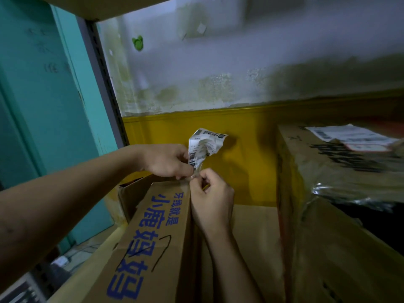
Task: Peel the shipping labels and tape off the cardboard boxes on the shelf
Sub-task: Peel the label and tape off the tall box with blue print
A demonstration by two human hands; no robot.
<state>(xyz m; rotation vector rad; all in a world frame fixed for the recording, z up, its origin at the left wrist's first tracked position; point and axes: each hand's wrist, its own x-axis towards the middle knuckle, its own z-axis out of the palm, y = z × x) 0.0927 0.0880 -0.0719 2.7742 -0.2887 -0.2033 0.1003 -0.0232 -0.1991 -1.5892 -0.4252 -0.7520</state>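
Now my left hand (168, 160) is pinching the crumpled white paper label (205, 147) aside so my right hand (212, 197) is pinching the clear tape (196, 173) unobstructed at the brown blue-lettered cardboard box (157, 226)'s far edge.

Dim, flat-lit shelf view, soft toward the edges
I get weak light from the left: the crumpled label (204, 145) drops a soft shadow rightward onto the yellow panel (251, 154), and a broad shadow darkens the right of the white wall (218, 62). The label's print reads fairly sharp at centre; the clear tape (197, 172) below it barely shows. The right-hand box (317, 171) smears with blur, and its plastic wrap (341, 193) throws small glints of glare. The grey shelf post (102, 84) bows with wide-angle distortion near the left edge
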